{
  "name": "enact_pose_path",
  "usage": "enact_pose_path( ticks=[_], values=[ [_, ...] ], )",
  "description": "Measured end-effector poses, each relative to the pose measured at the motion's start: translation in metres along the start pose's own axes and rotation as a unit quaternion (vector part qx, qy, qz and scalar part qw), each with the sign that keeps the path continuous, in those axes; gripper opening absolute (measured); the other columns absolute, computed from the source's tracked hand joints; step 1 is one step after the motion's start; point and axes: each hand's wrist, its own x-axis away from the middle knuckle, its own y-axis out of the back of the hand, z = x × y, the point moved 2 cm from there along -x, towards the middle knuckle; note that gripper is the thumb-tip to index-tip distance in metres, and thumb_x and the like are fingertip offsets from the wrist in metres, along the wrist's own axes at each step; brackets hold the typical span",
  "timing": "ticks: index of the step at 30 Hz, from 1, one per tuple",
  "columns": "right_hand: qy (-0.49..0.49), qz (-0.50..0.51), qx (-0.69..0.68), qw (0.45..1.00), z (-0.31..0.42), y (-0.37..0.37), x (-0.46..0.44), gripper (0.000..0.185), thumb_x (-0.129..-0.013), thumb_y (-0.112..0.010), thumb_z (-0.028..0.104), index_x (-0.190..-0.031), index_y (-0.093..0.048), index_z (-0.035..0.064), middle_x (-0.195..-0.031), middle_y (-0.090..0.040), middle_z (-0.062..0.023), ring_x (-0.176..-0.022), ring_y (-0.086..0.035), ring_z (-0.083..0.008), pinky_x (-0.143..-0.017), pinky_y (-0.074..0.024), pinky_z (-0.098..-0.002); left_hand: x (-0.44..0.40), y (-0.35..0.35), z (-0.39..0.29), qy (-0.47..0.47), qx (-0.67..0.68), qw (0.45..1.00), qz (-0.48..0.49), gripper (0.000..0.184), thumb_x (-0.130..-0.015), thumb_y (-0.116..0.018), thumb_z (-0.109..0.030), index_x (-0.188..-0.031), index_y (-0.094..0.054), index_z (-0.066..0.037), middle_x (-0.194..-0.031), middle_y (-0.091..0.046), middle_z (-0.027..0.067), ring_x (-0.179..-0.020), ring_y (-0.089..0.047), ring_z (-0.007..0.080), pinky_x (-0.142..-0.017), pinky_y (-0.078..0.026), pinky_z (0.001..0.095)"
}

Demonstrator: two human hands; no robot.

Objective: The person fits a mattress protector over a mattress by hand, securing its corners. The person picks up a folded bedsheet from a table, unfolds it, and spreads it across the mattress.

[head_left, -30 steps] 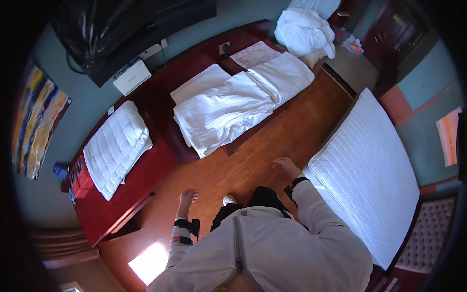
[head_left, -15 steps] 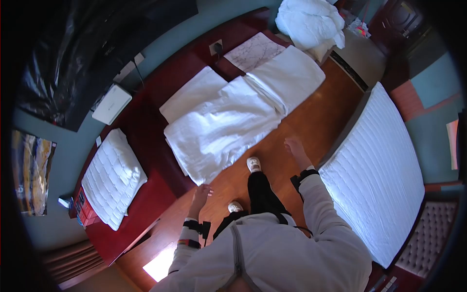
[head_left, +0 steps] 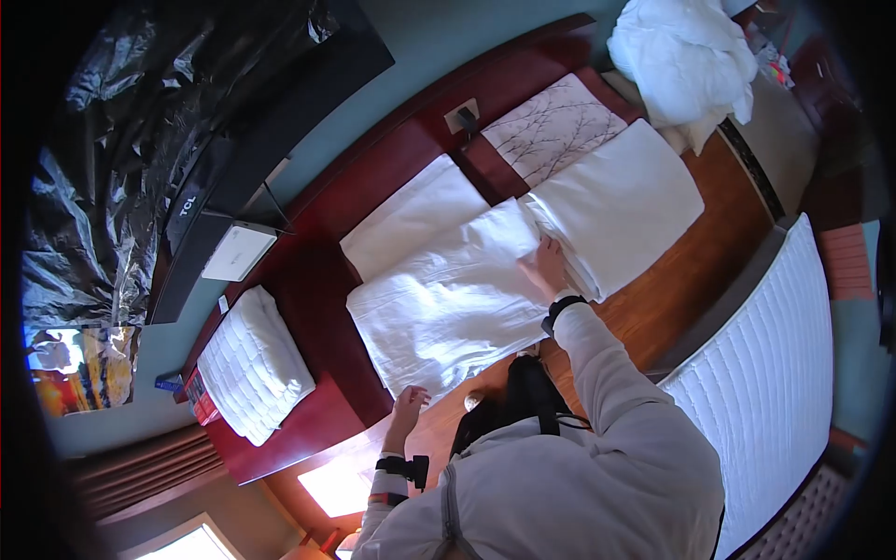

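At frame centre, the sheet point(head_left: 448, 289) looks light and limp, best held by its edges; right hand point(head_left: 546, 265) touches it, grip impossible to tell; left hand point(head_left: 407, 409) hangs loose, empty.

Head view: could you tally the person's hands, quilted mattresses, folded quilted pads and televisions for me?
Hands: 2 (left hand; right hand on white linen)
Quilted mattress: 1
Folded quilted pad: 1
TCL television: 1
Total: 5
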Motion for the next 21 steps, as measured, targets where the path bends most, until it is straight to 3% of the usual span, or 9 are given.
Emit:
enact_pose_path(
  ticks=[3, 7, 10, 11, 13, 15, 18, 21],
  values=[
    [-0.006, 0.088, -0.109, 0.99, -0.005, -0.002, -0.014, 0.052, -0.072, -0.066, 0.031, -0.106, -0.048, -0.0026, -0.103, -0.055, -0.0269, -0.102, -0.054, -0.0394, -0.086, -0.0434, -0.0463, -0.004, 0.006, -0.008, 0.01, -0.006, 1.0, -0.007, 0.018, -0.09, -0.052, -0.013, -0.097, -0.057, 0.002, -0.087, -0.064, 0.0101, -0.079, -0.063, 0.0166, -0.071, -0.051, 0.0285],
    [0.087, 0.121, -0.016, 0.989, 0.028, 0.021, -0.003, 0.035, -0.072, -0.064, 0.017, -0.101, -0.049, 0.003, -0.086, -0.063, -0.0188, -0.084, -0.061, -0.0381, -0.073, -0.0476, -0.0478, -0.023, 0.01, -0.045, -0.06, -0.068, 0.995, -0.036, 0.022, -0.09, -0.055, -0.018, -0.099, -0.055, 0.001, -0.089, -0.064, 0.0106, -0.08, -0.063, 0.0191, -0.071, -0.05, 0.0305],
    [0.187, 0.102, -0.055, 0.975, 0.063, 0.042, 0.035, 0.036, -0.071, -0.064, 0.016, -0.101, -0.049, 0.0038, -0.086, -0.062, -0.0172, -0.082, -0.061, -0.0359, -0.07, -0.0486, -0.0457, -0.059, 0.009, -0.08, -0.097, -0.09, 0.989, -0.064, 0.031, -0.09, -0.058, -0.026, -0.108, -0.052, -0.001, -0.097, -0.061, 0.0144, -0.086, -0.061, 0.0244, -0.072, -0.049, 0.0349],
    [0.226, 0.126, -0.055, 0.964, 0.075, 0.046, 0.048, 0.038, -0.071, -0.065, 0.015, -0.103, -0.049, 0.0037, -0.087, -0.061, -0.0171, -0.08, -0.062, -0.0355, -0.069, -0.049, -0.0452, -0.074, 0.006, -0.092, -0.12, -0.062, 0.989, -0.058, 0.04, -0.089, -0.059, -0.029, -0.115, -0.047, -0.002, -0.101, -0.06, 0.0153, -0.087, -0.061, 0.0243, -0.071, -0.049, 0.0349],
    [0.285, 0.167, -0.06, 0.942, 0.096, 0.051, 0.077, 0.04, -0.071, -0.065, 0.014, -0.106, -0.049, 0.0031, -0.093, -0.06, -0.0172, -0.079, -0.062, -0.0351, -0.067, -0.0497, -0.0448, -0.089, -0.007, -0.139, -0.072, 0.07, 0.995, 0.008, 0.047, -0.088, -0.059, -0.033, -0.12, -0.043, -0.002, -0.103, -0.06, 0.016, -0.088, -0.061, 0.0249, -0.07, -0.05, 0.0348],
    [0.319, 0.221, -0.059, 0.92, 0.111, 0.052, 0.098, 0.042, -0.072, -0.065, 0.012, -0.109, -0.047, 0.0016, -0.098, -0.059, -0.0175, -0.08, -0.062, -0.0352, -0.065, -0.0509, -0.0447, -0.101, -0.023, -0.173, -0.088, 0.044, 0.995, 0.017, 0.054, -0.087, -0.06, -0.037, -0.124, -0.039, -0.003, -0.103, -0.06, 0.0171, -0.085, -0.062, 0.0262, -0.068, -0.05, 0.0349],
    [0.313, 0.247, -0.066, 0.915, 0.115, 0.046, 0.113, 0.048, -0.075, -0.065, 0.015, -0.118, -0.046, 0.0064, -0.113, -0.055, -0.017, -0.091, -0.061, -0.0334, -0.073, -0.0504, -0.0442, -0.115, -0.051, -0.206, -0.144, -0.126, 0.981, -0.012, 0.052, -0.085, -0.061, -0.037, -0.119, -0.043, -0.001, -0.095, -0.063, 0.0181, -0.081, -0.064, 0.0263, -0.068, -0.05, 0.0356],
    [0.306, 0.201, -0.12, 0.923, 0.101, 0.045, 0.103, 0.043, -0.076, -0.062, 0.011, -0.116, -0.047, 0.0041, -0.111, -0.055, -0.0169, -0.095, -0.059, -0.0332, -0.074, -0.0509, -0.0429, -0.129, -0.059, -0.21, -0.118, -0.122, 0.985, -0.017, 0.047, -0.084, -0.061, -0.034, -0.113, -0.047, 0.0, -0.085, -0.064, 0.0209, -0.079, -0.065, 0.0315, -0.07, -0.049, 0.0387]
  ],
)
